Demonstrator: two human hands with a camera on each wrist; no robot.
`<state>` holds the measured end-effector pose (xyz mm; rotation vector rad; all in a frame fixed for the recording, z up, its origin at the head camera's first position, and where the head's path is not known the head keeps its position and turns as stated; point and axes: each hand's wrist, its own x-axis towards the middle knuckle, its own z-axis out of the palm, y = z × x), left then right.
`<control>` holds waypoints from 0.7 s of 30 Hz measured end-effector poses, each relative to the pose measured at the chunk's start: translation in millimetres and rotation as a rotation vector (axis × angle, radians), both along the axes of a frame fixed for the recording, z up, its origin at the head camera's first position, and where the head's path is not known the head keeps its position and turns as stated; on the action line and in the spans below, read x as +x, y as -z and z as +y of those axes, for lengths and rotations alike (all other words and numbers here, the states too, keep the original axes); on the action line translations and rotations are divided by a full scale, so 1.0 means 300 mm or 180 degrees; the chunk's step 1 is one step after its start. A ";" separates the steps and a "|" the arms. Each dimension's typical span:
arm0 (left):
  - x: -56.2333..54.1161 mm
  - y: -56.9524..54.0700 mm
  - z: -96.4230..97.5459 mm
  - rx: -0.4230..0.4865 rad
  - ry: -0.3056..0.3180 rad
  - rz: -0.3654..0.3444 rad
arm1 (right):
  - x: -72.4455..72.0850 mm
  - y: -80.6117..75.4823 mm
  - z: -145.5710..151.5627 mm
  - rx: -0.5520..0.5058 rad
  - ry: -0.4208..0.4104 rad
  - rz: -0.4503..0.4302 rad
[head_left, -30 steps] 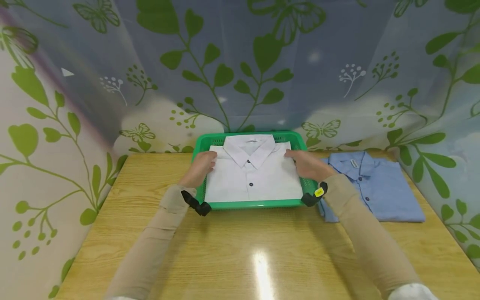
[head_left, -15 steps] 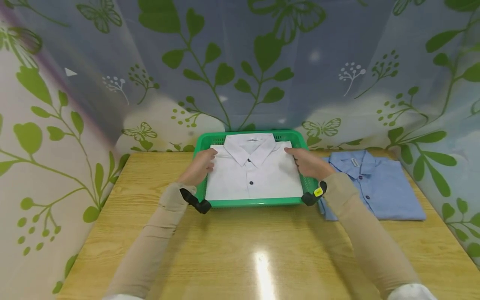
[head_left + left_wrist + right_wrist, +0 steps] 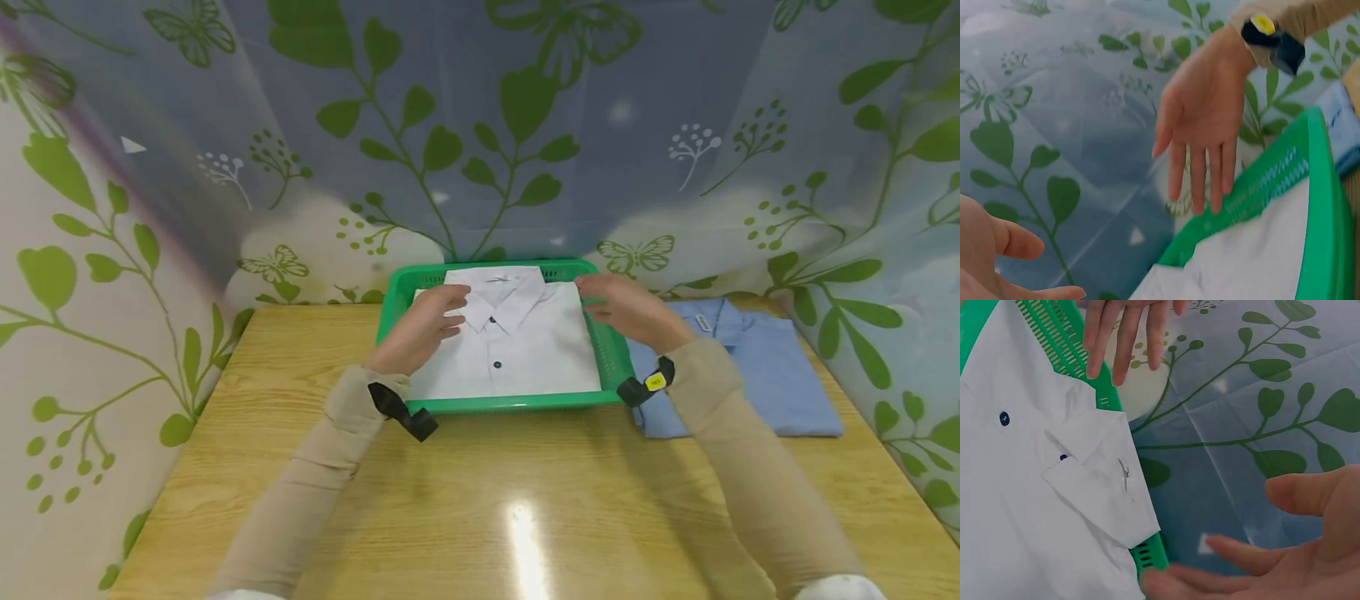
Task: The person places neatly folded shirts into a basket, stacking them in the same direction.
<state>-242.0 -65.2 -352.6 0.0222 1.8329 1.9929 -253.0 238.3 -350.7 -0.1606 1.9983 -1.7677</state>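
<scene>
A folded white shirt with dark buttons lies collar-up inside a green plastic basket. In the head view my left hand is over the shirt's left shoulder, its fingers loosely extended and holding nothing. My right hand is above the basket's right side, fingertips near the shirt's right shoulder. The left wrist view shows the right hand with straight, spread fingers above the basket rim. From the right wrist, the left hand's fingers hang straight beyond the shirt collar.
To the right of the basket, a folded blue shirt lies on the wooden table, partly behind the right forearm. A leaf-patterned curtain hangs right behind the basket and along both sides.
Both hands have let go of the white shirt's shoulders and lifted. The left hand has moved right over the shirt, the right hand outward slightly. The shirt stays in the basket.
</scene>
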 end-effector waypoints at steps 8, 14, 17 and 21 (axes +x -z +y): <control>0.070 -0.036 0.119 0.0300 0.0393 0.0347 | 0.061 -0.032 0.034 0.0094 0.0531 0.0614; 0.136 -0.050 0.218 0.0571 0.0438 0.0698 | 0.108 -0.047 0.070 0.0444 0.0981 0.1113; 0.171 -0.049 0.267 0.0810 0.0464 0.0774 | 0.129 -0.051 0.097 0.0634 0.1128 0.1292; 0.220 -0.044 0.339 0.0978 0.0551 0.0795 | 0.157 -0.051 0.142 0.0816 0.1330 0.1459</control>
